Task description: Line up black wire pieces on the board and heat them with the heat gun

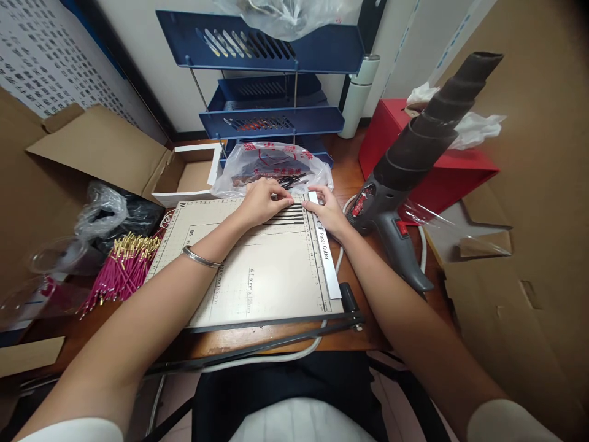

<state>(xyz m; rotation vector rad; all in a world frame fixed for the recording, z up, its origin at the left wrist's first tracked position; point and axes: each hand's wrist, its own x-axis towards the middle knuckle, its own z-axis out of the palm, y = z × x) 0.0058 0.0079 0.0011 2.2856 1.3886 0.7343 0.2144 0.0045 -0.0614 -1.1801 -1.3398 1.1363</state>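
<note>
Apparently you're at an aligning step on the brown wooden table (pixel 348 161). Far side, a blue tiered rack (pixel 257 52) stands behind your cream, grid-marked paper cutter (pixel 271 270). Right, a dark-grey heat gun (pixel 391 166) crowds your forearm; a clear plastic bag (pixel 317 166) borders the cutter's far edge. Your left hand (pixel 264 201) and right hand (pixel 326 212) bend over thin black strips (pixel 288 218) at the board's far right; whether either grips one, you can't tell. Next calls for steady, even fingertip pressure.

black strips (pixel 286 219): part-hidden by left hand (pixel 263 201) | upper bag (pixel 294 19): top cropped
</note>
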